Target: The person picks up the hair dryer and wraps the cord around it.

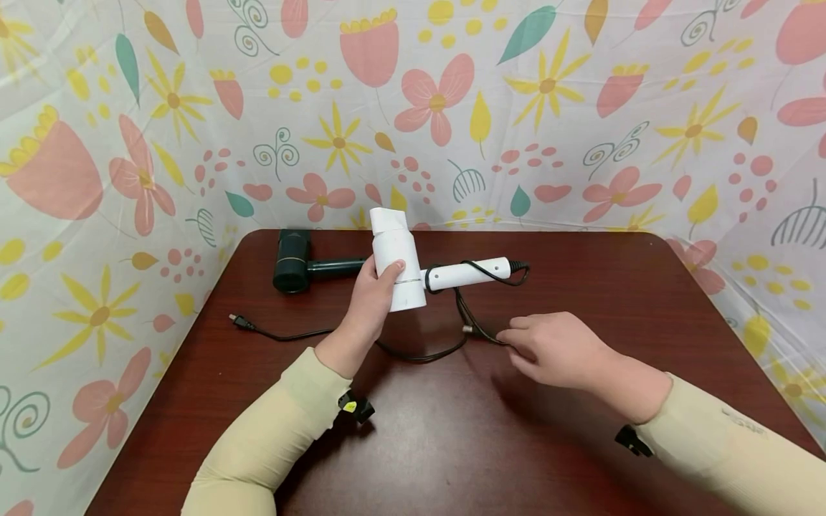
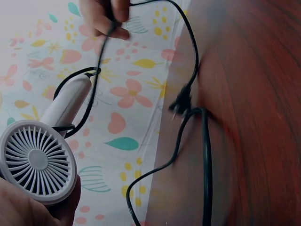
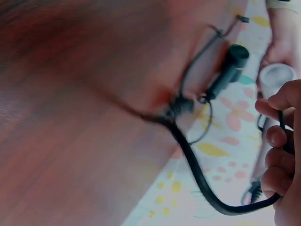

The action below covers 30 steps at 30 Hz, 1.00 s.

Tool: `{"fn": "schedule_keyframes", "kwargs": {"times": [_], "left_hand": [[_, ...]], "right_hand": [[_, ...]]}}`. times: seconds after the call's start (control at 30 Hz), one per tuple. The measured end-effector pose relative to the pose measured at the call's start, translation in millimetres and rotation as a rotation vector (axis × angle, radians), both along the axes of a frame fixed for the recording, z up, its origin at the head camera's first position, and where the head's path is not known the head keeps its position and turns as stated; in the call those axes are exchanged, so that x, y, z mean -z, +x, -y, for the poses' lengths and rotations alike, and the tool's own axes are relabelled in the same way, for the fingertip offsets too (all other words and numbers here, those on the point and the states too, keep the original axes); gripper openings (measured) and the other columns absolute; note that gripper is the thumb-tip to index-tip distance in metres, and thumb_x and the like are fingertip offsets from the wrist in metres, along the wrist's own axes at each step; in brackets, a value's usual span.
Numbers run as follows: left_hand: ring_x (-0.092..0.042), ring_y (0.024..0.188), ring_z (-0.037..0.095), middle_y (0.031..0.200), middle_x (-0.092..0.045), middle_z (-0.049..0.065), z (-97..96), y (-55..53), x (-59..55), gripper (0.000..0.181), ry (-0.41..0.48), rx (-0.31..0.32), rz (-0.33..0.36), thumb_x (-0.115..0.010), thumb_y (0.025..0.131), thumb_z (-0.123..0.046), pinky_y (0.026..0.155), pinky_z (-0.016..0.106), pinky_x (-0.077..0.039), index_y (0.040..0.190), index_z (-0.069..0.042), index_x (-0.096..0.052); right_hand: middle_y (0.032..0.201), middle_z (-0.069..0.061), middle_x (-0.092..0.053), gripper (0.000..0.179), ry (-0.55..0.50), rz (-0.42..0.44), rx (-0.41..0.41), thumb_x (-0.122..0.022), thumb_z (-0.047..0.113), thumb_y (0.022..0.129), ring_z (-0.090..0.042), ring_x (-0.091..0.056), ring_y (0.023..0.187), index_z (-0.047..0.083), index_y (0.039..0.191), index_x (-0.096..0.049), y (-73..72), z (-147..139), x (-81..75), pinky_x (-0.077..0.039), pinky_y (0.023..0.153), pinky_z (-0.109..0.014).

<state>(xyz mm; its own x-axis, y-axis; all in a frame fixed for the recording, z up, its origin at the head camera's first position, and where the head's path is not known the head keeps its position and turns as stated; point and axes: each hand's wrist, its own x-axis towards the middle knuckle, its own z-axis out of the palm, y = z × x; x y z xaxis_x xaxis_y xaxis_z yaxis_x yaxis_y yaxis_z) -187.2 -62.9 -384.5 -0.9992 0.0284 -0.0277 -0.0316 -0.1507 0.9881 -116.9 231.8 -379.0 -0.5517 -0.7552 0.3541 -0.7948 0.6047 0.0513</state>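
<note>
My left hand (image 1: 369, 301) grips a white hair dryer (image 1: 393, 247) by its barrel, thumb across the side. Its nozzle points up and its handle stretches right, with a black cord (image 1: 477, 271) looped around the handle. In the left wrist view the round ribbed grille (image 2: 37, 159) of the dryer faces the camera. My right hand (image 1: 558, 351) is to the right of the handle. Its curled fingers hold the cord, as the right wrist view shows on the cord (image 3: 200, 181). A plug (image 2: 182, 100) hangs or lies near the cord; which one I cannot tell.
A dark hair dryer (image 1: 292, 261) lies at the back left of the brown table (image 1: 439, 444), its handle partly behind my left hand. Another black cord (image 1: 290, 336) runs across the table, ending in a plug (image 1: 241, 322). Flower-patterned cloth (image 1: 464, 107) surrounds the table's back and sides.
</note>
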Motion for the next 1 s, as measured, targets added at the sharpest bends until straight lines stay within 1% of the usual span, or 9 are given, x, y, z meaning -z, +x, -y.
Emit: {"fn": "schedule_keyframes", "kwargs": {"times": [0.07, 0.17, 0.3, 0.37, 0.57, 0.67, 0.8, 0.9, 1.0], "left_hand": [[-0.061, 0.105, 0.029, 0.128, -0.056, 0.014, 0.4, -0.1, 1.5, 0.053, -0.025, -0.004, -0.008, -0.061, 0.099, -0.025, 0.086, 0.041, -0.052, 0.146, -0.010, -0.040], [-0.061, 0.103, 0.029, 0.126, -0.057, 0.014, 0.3, -0.4, 3.7, 0.055, -0.056, 0.002, -0.026, -0.063, 0.097, -0.025, 0.085, 0.041, -0.053, 0.146, -0.011, -0.041], [-0.062, 0.103, 0.030, 0.125, -0.057, 0.014, -0.7, -0.2, 5.6, 0.056, -0.071, 0.020, -0.058, -0.064, 0.096, -0.024, 0.084, 0.041, -0.054, 0.146, -0.011, -0.041], [-0.062, 0.103, 0.030, 0.125, -0.057, 0.014, -0.9, 0.2, 5.9, 0.057, -0.078, 0.022, -0.065, -0.064, 0.096, -0.023, 0.084, 0.042, -0.054, 0.146, -0.011, -0.040], [-0.061, 0.105, 0.030, 0.126, -0.055, 0.014, -1.1, 1.9, 5.5, 0.061, -0.108, 0.021, -0.061, -0.065, 0.096, -0.025, 0.086, 0.043, -0.053, 0.149, -0.011, -0.036], [-0.061, 0.106, 0.031, 0.127, -0.055, 0.014, -1.3, 2.2, 5.9, 0.062, -0.117, 0.020, -0.056, -0.065, 0.096, -0.025, 0.086, 0.043, -0.053, 0.149, -0.012, -0.035], [-0.061, 0.105, 0.031, 0.127, -0.055, 0.014, -1.6, 1.8, 7.4, 0.061, -0.123, 0.026, -0.060, -0.065, 0.096, -0.025, 0.085, 0.043, -0.054, 0.149, -0.012, -0.036], [-0.061, 0.105, 0.030, 0.126, -0.056, 0.013, -2.0, 1.8, 8.1, 0.060, -0.138, 0.033, -0.058, -0.066, 0.096, -0.026, 0.085, 0.043, -0.054, 0.147, -0.013, -0.038], [-0.061, 0.106, 0.030, 0.127, -0.056, 0.012, -3.3, 2.4, 8.4, 0.060, -0.159, 0.044, -0.046, -0.066, 0.096, -0.028, 0.086, 0.044, -0.054, 0.147, -0.013, -0.038]], "right_hand": [[0.078, 0.012, -0.055, 0.017, -0.034, -0.035, -0.034, -0.070, 0.016, 0.080, 0.000, -0.046, 0.060, 0.016, 0.096, -0.075, 0.5, -1.7, -5.4, -0.042, 0.051, -0.024], [0.079, 0.011, -0.057, 0.017, -0.079, -0.083, -0.076, -0.060, 0.020, 0.091, -0.001, -0.050, 0.062, 0.015, 0.098, -0.075, -0.6, -3.6, -12.8, -0.045, 0.050, -0.024], [0.077, 0.011, -0.057, 0.036, -0.120, -0.121, -0.096, -0.043, 0.030, 0.103, -0.001, -0.051, 0.061, 0.014, 0.099, -0.075, -3.4, -3.7, -21.3, -0.045, 0.049, -0.025], [0.076, 0.010, -0.057, 0.038, -0.135, -0.134, -0.094, -0.042, 0.032, 0.104, -0.001, -0.050, 0.059, 0.015, 0.100, -0.075, -4.9, -3.0, -24.4, -0.043, 0.048, -0.025], [0.073, 0.009, -0.056, 0.033, -0.169, -0.176, -0.068, -0.046, 0.031, 0.103, -0.002, -0.046, 0.055, 0.016, 0.103, -0.075, -10.7, 0.0, -29.6, -0.040, 0.045, -0.026], [0.073, 0.009, -0.056, 0.025, -0.177, -0.189, -0.048, -0.053, 0.028, 0.100, -0.004, -0.045, 0.055, 0.016, 0.104, -0.075, -14.0, 0.9, -31.6, -0.041, 0.046, -0.027], [0.074, 0.008, -0.057, 0.028, -0.197, -0.209, -0.045, -0.051, 0.032, 0.102, -0.005, -0.045, 0.055, 0.016, 0.103, -0.074, -17.7, 3.3, -34.1, -0.041, 0.046, -0.028], [0.073, 0.008, -0.056, 0.040, -0.210, -0.221, -0.048, -0.041, 0.038, 0.106, -0.005, -0.043, 0.054, 0.016, 0.102, -0.074, -19.6, 4.9, -35.9, -0.038, 0.044, -0.028], [0.071, 0.007, -0.051, 0.039, -0.210, -0.218, -0.048, -0.041, 0.036, 0.106, -0.006, -0.039, 0.054, 0.014, 0.102, -0.074, -21.1, 5.9, -36.9, -0.036, 0.044, -0.027]]}}
